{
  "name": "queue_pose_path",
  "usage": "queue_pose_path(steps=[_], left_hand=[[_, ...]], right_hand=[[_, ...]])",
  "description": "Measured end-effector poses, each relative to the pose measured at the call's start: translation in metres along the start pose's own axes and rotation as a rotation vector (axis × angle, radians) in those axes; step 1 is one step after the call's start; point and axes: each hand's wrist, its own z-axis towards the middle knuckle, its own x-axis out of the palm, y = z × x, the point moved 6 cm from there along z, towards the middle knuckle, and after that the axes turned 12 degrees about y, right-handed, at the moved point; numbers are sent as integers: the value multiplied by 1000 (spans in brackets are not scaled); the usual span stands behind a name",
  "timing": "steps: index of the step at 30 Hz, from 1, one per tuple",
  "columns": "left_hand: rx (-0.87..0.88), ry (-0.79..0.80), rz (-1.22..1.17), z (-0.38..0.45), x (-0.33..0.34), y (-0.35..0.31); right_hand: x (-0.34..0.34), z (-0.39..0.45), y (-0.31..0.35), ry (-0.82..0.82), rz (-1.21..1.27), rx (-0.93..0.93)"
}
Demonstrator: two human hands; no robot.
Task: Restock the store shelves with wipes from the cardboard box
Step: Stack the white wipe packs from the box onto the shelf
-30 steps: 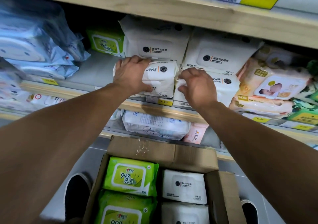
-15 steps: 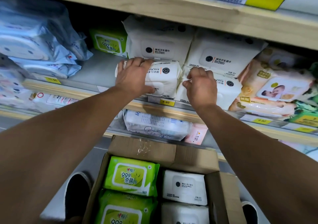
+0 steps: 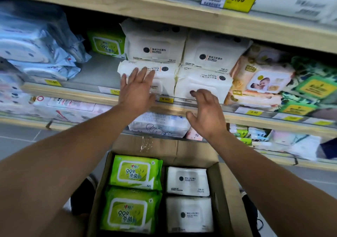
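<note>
Two bare forearms with no sleeves showing, left hand and right hand without gloves, rings or watch, dark polish on right fingertips, dark shoes with white edging below

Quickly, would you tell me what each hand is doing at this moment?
Left hand: open, fingers straight against a white wipes pack, holding nothing.
Right hand: open, fingers loosely curled, holding nothing.

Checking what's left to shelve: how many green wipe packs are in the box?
2. Both lie in the left column of the box: one green pack at the far end, one nearer. More may lie hidden beneath them.
</note>
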Motion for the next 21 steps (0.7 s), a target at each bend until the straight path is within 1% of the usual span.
queue_pose_path(steps=[4, 8, 13, 17, 21], left_hand=[[60, -10, 0, -41, 9, -7], [57, 10, 4, -57, 9, 1], [85, -42, -14, -67, 2, -1], [50, 48, 79, -42, -9, -1], [28, 181, 125, 1, -8, -18]], right_hand=[[19, -42, 3, 133, -7, 36], [26, -65, 5, 152, -38, 30], [22, -60, 14, 153, -53, 40], [18, -34, 22, 135, -57, 17], [9, -7, 24, 100, -55, 18]])
